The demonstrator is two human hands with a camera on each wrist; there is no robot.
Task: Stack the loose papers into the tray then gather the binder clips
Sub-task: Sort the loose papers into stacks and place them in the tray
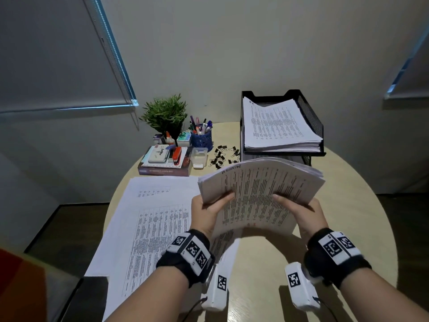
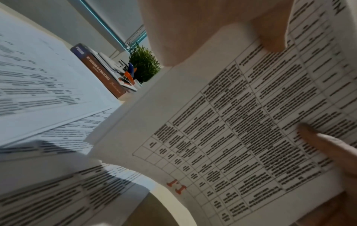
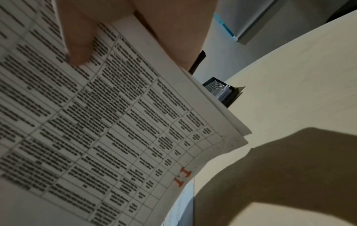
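Behind lifted papers (image 1: 260, 194), tray (image 1: 311, 117) front hidden.

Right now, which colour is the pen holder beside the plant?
The pen holder is dark blue with a perforated pattern; the head view shows it best.

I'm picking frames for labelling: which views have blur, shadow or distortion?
Head view: sharp but dim, window frames bowed by the wide lens. Left wrist view: sheets on the table smeared. Right wrist view: held stack soft, dark shadow across the table.
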